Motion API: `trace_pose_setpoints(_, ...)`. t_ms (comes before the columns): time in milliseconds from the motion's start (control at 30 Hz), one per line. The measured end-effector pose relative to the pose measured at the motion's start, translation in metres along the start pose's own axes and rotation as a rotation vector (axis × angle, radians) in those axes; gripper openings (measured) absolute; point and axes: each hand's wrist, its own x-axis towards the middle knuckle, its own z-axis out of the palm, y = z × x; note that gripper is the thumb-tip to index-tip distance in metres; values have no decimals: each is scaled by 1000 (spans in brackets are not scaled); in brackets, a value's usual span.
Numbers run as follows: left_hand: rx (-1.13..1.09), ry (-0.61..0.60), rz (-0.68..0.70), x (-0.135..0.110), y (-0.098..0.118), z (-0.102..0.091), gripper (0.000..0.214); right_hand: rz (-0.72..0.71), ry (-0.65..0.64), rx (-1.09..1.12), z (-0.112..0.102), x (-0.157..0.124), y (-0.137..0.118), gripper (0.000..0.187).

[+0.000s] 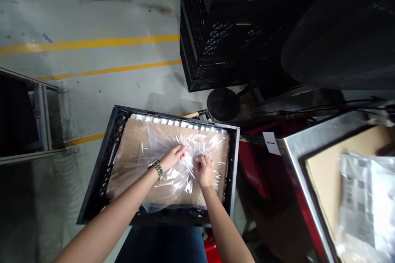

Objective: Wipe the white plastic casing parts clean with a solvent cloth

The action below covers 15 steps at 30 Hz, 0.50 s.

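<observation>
In front of me stands a black plastic crate (237,164) with lattice sides. Brown cardboard (126,139) lies inside it, under a crumpled clear plastic sheet or bag (173,181). My left hand (174,157), with a green beaded band on its wrist, pinches the plastic near the middle of the crate. Just to the right, my right hand (204,169) has its fingers curled into the same plastic. A white ridged strip (166,122) shows along the crate's far inner side; what lies under the cardboard is hidden.
Tall stacked black crates (197,49) rise beyond, with a round black base (224,104) at their foot. To the right is a metal-edged table (293,152) bearing cardboard and plastic-wrapped packs (358,197). A metal-framed unit (43,115) stands left. Yellow lines (123,43) cross the floor.
</observation>
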Motion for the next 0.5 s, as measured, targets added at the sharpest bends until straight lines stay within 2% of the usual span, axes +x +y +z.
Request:
trace_pose_setpoints(67,16,36,-12,6,-5,20,34,36,-9,59,-9,3,-13,28)
trace_pose_setpoints(133,33,62,-12,6,-12,30,32,47,-45,127,-16,11,-31,29)
trace_pose_setpoints(267,9,77,-29,-2,-24,29,25,72,-202,266,-17,40,-58,29)
trace_pose_setpoints(400,-27,30,6,-11,-32,19,26,202,-390,365,-12,70,-49,28)
trace_pose_setpoints(500,-39,-7,33,-15,-34,12,28,289,-452,438,-11,77,-30,32)
